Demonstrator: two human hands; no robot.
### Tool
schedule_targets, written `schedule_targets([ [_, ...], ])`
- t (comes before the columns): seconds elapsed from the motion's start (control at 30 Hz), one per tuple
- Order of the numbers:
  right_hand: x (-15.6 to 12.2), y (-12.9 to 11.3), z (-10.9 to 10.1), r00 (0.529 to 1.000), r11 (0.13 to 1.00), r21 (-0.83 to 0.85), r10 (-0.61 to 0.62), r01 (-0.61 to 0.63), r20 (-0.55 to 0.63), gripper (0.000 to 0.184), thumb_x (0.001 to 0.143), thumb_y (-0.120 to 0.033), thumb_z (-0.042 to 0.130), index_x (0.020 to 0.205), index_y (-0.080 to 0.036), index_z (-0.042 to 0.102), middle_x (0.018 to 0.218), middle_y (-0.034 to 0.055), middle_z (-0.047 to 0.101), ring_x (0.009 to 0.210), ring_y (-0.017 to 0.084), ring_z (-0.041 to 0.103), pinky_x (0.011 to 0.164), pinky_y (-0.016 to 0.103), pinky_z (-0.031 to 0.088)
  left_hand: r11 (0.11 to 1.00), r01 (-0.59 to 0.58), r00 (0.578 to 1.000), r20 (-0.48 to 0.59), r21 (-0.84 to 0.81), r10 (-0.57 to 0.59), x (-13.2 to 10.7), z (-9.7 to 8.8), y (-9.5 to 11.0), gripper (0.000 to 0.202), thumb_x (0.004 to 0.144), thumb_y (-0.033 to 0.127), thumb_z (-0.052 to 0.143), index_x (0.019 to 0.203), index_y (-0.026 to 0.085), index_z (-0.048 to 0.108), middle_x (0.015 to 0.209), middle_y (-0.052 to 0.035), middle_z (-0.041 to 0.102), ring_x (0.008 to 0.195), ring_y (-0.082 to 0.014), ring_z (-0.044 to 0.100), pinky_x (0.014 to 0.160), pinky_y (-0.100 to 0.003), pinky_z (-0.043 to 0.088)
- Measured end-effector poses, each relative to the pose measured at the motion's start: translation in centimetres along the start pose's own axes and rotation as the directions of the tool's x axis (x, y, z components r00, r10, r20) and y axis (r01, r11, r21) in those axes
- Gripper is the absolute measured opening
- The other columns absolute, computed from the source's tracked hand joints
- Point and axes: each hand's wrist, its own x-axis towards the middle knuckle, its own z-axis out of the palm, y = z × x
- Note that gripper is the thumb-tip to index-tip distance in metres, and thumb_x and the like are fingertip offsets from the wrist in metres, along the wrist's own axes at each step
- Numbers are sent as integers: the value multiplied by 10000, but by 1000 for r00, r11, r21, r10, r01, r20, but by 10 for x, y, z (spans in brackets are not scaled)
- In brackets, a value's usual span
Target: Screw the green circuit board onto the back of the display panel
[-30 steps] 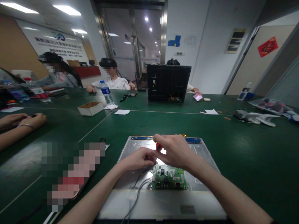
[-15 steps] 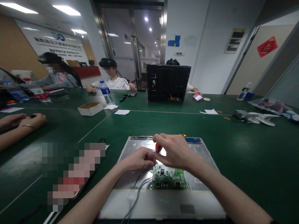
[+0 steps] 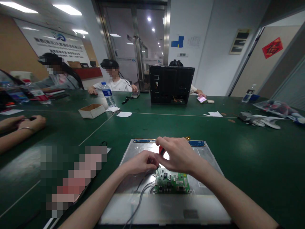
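Note:
A screwdriver [image 3: 162, 150] with a red and black handle is in my right hand [image 3: 178, 156], its fingers closed round the top of the handle. The thin shaft runs down to the upper left corner of a green circuit board [image 3: 172, 182]. My left hand [image 3: 145, 161] is closed beside the right one, its fingertips pinched at the shaft just above the board; part of the shaft is hidden by them. Under the board lies a flat silver display panel [image 3: 209, 184] with a blue circuit strip [image 3: 197, 143] along its far edge. Grey cables [image 3: 140, 200] run from the board's left side.
A blurred-out phone-like object [image 3: 78, 178] lies left of the panel on the green table [image 3: 250, 159]. Farther off are an open white box [image 3: 91, 112], a water bottle [image 3: 108, 94] and a black monitor housing [image 3: 172, 85]. Other people sit around the table.
The screwdriver handle has turned slightly in my right hand, showing more of its black part. Both hands stay in the same place over the board.

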Motion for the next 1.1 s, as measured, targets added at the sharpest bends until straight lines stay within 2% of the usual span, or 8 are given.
schedule_targets([
  [0.1, 1, 2, 3, 1000, 1000, -13, 21, -21, 9, 212, 867, -405, 483, 940, -210, 527, 799, 3, 683, 644, 144, 572, 523, 267, 222, 1000, 0, 1000, 16, -9, 0, 0, 0, 0, 42, 671, 150, 595, 703, 145, 622, 632, 36, 566, 611, -126, 502, 589, -227, 378],
  [0.23, 1, 2, 3, 999, 999, -41, 36, -36, 16, 155, 858, -316, 471, 950, -205, 528, 804, 11, 687, 627, 138, 562, 518, 271, 212, 999, 35, 999, 13, -15, -35, 0, 0, 1, 42, 680, 172, 606, 709, 147, 622, 617, 42, 554, 602, -123, 501, 606, -233, 391],
  [0.4, 0, -2, -1, 1000, 999, -30, 12, -12, 0, 228, 785, -255, 476, 997, -181, 512, 829, 27, 655, 621, 133, 526, 503, 266, 213, 1000, 21, 1000, 4, 4, -21, 0, 0, -1, 29, 683, 168, 604, 684, 145, 623, 614, 42, 548, 597, -117, 488, 585, -220, 381],
  [0.63, 1, 0, 0, 999, 1000, -19, 14, -13, 34, 227, 869, -419, 492, 924, -204, 538, 805, 12, 684, 630, 132, 553, 523, 268, 212, 1000, -27, 999, 17, 5, 27, 0, -1, -2, 33, 688, 168, 592, 698, 149, 617, 634, 41, 571, 604, -121, 498, 588, -223, 377],
  [0.77, 1, 0, 1, 999, 999, -44, 14, -12, 30, 141, 859, -312, 491, 929, -200, 541, 828, 16, 691, 645, 141, 575, 515, 272, 203, 1000, 26, 1000, -6, 9, -26, 0, 0, -1, 59, 662, 160, 601, 708, 141, 631, 643, 27, 589, 621, -132, 511, 598, -234, 381],
  [0.9, 0, -2, -1, 1000, 1000, -20, -11, 12, 6, 245, 783, -245, 507, 1020, -182, 514, 852, 25, 670, 649, 146, 568, 502, 267, 211, 1000, 15, 1000, -3, -12, -15, 0, 0, -1, 27, 665, 152, 595, 660, 133, 613, 618, 28, 560, 600, -121, 487, 584, -229, 374],
  [1.1, 0, -1, -1, 1000, 1000, -15, 3, -2, 31, 237, 867, -403, 483, 990, -206, 530, 811, 22, 682, 652, 144, 570, 524, 270, 231, 1000, -25, 1000, -3, -3, 25, 0, 0, -1, 17, 671, 145, 588, 673, 138, 603, 633, 33, 561, 611, -122, 503, 585, -223, 373],
])
